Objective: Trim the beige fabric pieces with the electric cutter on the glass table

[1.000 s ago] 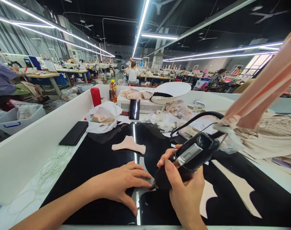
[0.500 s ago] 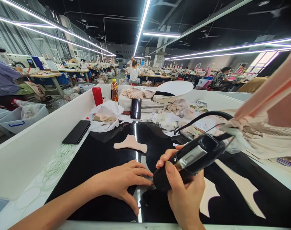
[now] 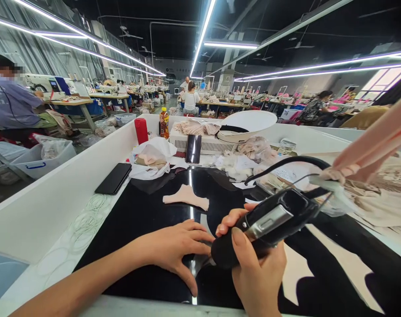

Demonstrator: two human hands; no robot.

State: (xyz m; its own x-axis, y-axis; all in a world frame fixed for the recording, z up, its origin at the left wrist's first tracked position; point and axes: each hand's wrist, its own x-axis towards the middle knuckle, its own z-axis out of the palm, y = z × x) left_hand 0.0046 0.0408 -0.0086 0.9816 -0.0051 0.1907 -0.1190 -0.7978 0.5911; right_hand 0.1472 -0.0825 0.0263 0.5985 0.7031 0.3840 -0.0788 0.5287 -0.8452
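My right hand [image 3: 258,264] is wrapped round a black handheld tool [image 3: 269,220] with a metal plate on its side and a black cable. The tool's rounded end points left, close to the fingertips of my left hand [image 3: 179,246]. That hand lies with fingers spread on the glossy black board [image 3: 137,233], over a small translucent piece that is mostly hidden. Beyond it lies a small light pink fabric piece [image 3: 186,197]. Larger pale pieces [image 3: 296,268] lie on the board to the right of my right hand.
Pink cloth [image 3: 375,136] hangs tied above the tool. A phone [image 3: 113,178] and pale green rings [image 3: 88,224] line the left side. Behind the board are a plastic bag [image 3: 150,158], an upright phone [image 3: 193,149], a bottle [image 3: 164,123] and scraps. A person [image 3: 15,97] sits far left.
The view has shifted slightly, so most things appear a little farther right. My left hand stays spread on the board, and my right hand still grips the tool.
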